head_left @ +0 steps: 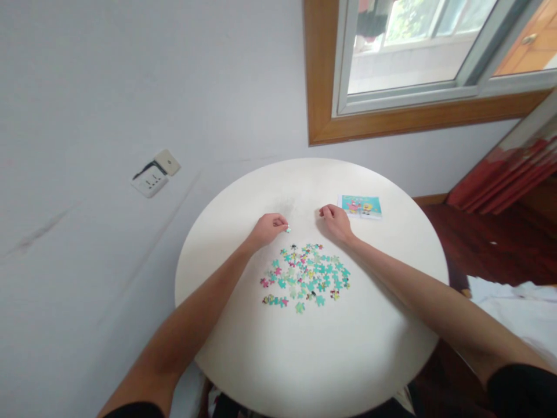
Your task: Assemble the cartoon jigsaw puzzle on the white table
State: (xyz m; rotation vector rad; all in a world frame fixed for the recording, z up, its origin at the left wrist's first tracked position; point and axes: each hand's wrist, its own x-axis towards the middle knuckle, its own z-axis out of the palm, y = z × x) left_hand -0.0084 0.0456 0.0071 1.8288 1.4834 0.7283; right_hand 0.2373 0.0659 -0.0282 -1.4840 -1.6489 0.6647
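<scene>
My left hand (pixel 270 229) is over the table left of centre, thumb and fingers pinched on a small light-coloured jigsaw piece (pixel 288 229). Across from it, my right hand (pixel 336 222) rests on the tabletop with its fingers curled in, and no piece shows at its fingertips. Beside that hand lies a picture card (pixel 361 206) with cartoon figures on a turquoise ground. Nearer to me than both hands, loose jigsaw pieces (pixel 304 273) in turquoise, pale green, pink and yellow are spread in a heap, some perhaps overlapping.
The round white table (pixel 300 354) stands close to a pale wall (pixel 217 87) with a socket (pixel 150 180) on the left. Beyond the table is a wood-framed window (pixel 319 87). A red and white curtain (pixel 513 157) hangs at the right, with white cloth (pixel 513 302) below.
</scene>
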